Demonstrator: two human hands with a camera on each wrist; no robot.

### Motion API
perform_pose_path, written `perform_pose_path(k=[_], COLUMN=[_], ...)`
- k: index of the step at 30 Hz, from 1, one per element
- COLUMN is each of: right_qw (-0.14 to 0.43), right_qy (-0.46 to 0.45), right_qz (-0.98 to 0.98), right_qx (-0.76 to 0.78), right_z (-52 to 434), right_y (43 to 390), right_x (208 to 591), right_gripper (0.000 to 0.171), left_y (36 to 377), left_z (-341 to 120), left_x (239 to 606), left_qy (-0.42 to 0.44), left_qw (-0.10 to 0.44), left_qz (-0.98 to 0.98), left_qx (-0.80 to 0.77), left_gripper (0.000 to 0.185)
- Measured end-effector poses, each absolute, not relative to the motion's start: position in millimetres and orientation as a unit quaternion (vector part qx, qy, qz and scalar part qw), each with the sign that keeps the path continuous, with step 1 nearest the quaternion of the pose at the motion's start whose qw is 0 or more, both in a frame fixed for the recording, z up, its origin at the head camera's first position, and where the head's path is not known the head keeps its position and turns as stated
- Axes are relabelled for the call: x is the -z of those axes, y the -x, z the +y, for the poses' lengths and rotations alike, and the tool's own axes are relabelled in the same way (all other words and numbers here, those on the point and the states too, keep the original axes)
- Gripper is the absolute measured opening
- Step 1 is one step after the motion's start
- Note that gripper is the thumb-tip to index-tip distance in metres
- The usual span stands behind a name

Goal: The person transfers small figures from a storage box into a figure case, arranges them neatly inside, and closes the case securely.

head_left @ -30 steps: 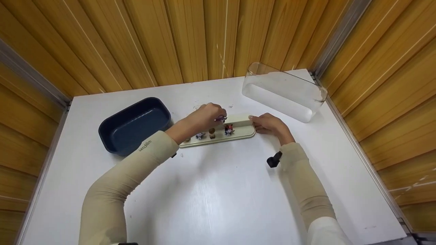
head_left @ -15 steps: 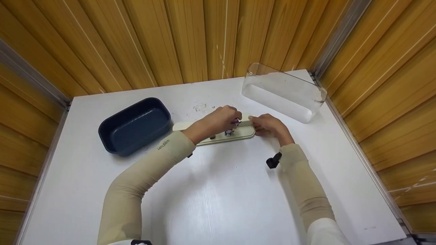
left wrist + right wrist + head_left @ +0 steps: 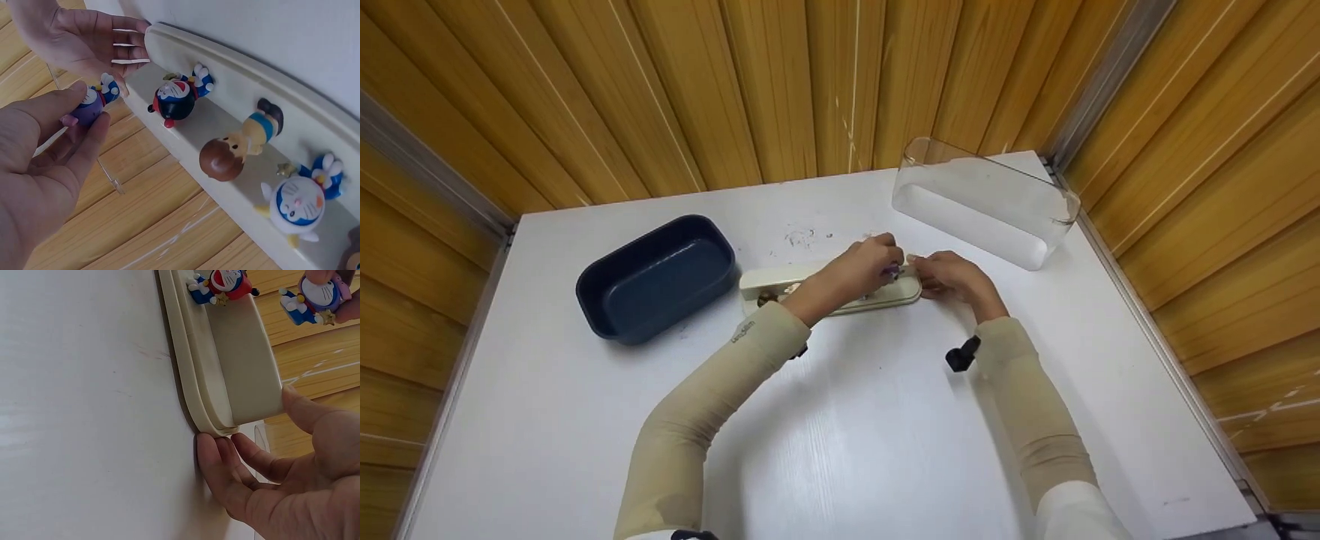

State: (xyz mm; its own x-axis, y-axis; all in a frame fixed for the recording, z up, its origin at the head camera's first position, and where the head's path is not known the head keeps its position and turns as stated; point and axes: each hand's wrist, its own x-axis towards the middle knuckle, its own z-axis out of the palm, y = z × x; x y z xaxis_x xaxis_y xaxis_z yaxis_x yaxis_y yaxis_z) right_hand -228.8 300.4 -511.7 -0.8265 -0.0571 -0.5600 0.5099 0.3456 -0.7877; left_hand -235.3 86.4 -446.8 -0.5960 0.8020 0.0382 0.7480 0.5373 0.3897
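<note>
My left hand (image 3: pixel 859 266) pinches a small purple-headed cartoon cat figurine (image 3: pixel 90 112) between thumb and fingers. It hovers above the right part of a cream stepped display base (image 3: pixel 143 84), apart from it. At that base's right end my right hand (image 3: pixel 304 467) grips the corner, thumb on the raised step and fingers against the lower rim. Along the lower step stand a red-and-black-headed figurine (image 3: pixel 174 101), a brown-haired boy figurine (image 3: pixel 225 157) and a white-headed cat figurine (image 3: pixel 298 205). The left forearm hides part of the row in the head view.
A dark blue rectangular bin (image 3: pixel 660 277) stands left of the base on the white table (image 3: pixel 840 435). Behind and to the right is a clear, long case (image 3: pixel 982 206). Wood-patterned walls (image 3: pixel 780 90) enclose the table's back and sides.
Carrying the purple-headed figurine, my left hand has moved right along the base, closer to my right hand. The right hand has stayed at the base's end.
</note>
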Motion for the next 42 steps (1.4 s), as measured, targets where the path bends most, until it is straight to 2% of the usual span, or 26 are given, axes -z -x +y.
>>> perform_pose_path(k=[19,30,42], right_qw=[0.255,0.254,0.253], right_qy=[-0.135,-0.119,-0.117], right_qz=[0.779,0.797,0.781], right_qx=[0.557,0.535,0.559], right_z=[302.1,301.4,303.5], right_y=[229.8,230.7,229.5], right_x=[514.0,515.4,517.0], right_gripper=[0.051,0.062,0.063], left_y=[225.8,217.5,218.2], left_z=[111.3,121.2,121.1], left_x=[472.6,489.5,491.4], left_qy=[-0.36,-0.351,-0.34], left_qw=[0.028,0.014,0.012], left_qz=[0.926,0.934,0.937], left_qx=[-0.111,-0.068,-0.083], left_gripper=[0.023,0.032,0.032])
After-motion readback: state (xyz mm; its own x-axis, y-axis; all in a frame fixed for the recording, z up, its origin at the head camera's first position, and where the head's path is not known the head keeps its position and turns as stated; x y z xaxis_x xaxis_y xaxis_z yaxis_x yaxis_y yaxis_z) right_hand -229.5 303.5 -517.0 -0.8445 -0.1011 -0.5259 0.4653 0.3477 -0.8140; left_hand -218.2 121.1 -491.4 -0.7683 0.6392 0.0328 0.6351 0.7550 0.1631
